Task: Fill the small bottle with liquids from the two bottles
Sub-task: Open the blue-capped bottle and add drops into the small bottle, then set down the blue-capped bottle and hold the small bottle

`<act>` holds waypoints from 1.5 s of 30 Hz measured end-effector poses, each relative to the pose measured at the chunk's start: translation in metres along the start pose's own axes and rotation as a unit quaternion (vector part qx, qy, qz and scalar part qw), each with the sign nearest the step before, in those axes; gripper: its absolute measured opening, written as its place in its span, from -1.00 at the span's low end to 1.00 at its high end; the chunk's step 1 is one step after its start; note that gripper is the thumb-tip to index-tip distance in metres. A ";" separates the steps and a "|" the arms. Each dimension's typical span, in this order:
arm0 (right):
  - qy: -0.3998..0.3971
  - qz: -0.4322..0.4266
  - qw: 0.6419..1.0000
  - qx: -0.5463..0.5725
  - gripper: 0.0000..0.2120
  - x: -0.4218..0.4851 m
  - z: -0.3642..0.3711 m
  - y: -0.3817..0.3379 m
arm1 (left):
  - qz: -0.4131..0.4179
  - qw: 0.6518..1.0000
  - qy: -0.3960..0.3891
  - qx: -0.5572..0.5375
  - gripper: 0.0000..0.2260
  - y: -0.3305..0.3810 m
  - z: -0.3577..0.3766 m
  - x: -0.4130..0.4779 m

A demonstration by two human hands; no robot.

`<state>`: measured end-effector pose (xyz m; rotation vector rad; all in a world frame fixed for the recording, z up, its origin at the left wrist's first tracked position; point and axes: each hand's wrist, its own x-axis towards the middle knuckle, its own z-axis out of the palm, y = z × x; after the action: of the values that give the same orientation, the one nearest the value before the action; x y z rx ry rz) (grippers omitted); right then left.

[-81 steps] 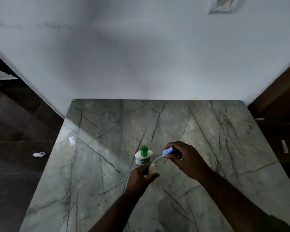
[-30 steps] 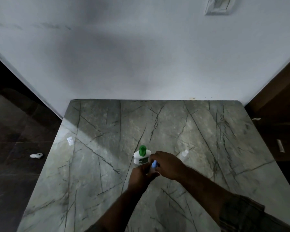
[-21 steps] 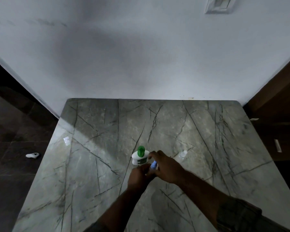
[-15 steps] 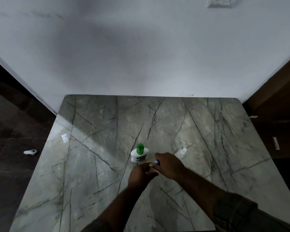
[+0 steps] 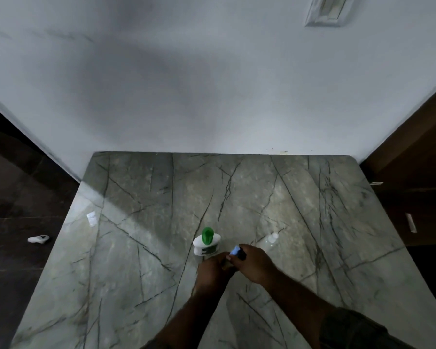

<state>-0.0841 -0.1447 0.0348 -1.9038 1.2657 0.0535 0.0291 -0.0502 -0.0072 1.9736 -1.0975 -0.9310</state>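
Wall [image 5: 186, 84]: pale, matte, smooth; grey shadow patches are seen across it. A rectangular framed fitting [image 5: 325, 10] is mounted at upper right.
Surface [image 5: 136, 248]: polished grey-green stone slab, rectangular, crossed by dark branching veins; a bright glare band is seen at the left edge. It is set against the wall.
Floor [image 5: 10, 197]: dark tiles, seen to the left of the surface; a small white object [image 5: 37, 239] is lying on it, too small to be identified.
Right side: dark brown wooden panel [image 5: 413, 185], grain not resolved.
Left hand [image 5: 212, 272]: fingers are curled shut around something small and upright at the near centre of the surface; it is taken to be the small bottle [image 5: 227, 264], of which only a sliver is shown between the two hands. Fill level cannot be told.
Right hand [image 5: 254, 263]: fingers are pinched closed on a blue-tipped dark cap piece [image 5: 236, 252], held directly above the left hand and touching it. A dark sleeve is seen at the forearm.
White bottle [image 5: 207, 244]: squat, rounded, opaque plastic with a green nozzle cap and a dark label; it is stood upright just behind the left hand.
Clear bottle [image 5: 271, 239]: small, translucent, white-capped; it is placed to the right of the white bottle, just beyond the right hand, apart from both. Whether it is upright or lying cannot be told.
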 end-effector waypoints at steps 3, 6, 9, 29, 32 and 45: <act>0.083 0.002 0.997 0.001 -0.72 -0.002 0.008 0.004 | -0.004 1.000 0.023 -0.019 -0.81 0.009 0.009 0.007; 0.116 -0.025 0.993 0.009 -0.81 0.002 0.008 0.006 | 0.020 0.999 0.012 -0.033 -0.87 0.015 0.013 0.015; 0.139 -0.042 0.989 0.005 -0.85 0.014 0.004 0.013 | 0.002 0.999 -0.017 -0.043 -0.77 0.011 0.015 0.018; 0.099 0.001 0.995 -0.002 -0.28 0.056 0.013 0.037 | -0.097 0.994 -0.022 0.049 -0.50 -0.033 0.000 -0.011; 0.118 0.023 0.993 -0.009 -0.32 0.031 0.008 0.033 | -0.085 0.995 -0.030 0.050 -0.51 -0.028 0.000 -0.010; 0.215 -0.001 0.971 -0.101 -0.42 -0.007 -0.063 0.062 | -0.101 0.990 -0.081 0.049 -0.47 -0.008 0.023 -0.012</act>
<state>-0.1608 -0.1897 0.0420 -2.1671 1.5925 -0.2545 0.0083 -0.0414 -0.0221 2.1510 -1.0634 -1.1827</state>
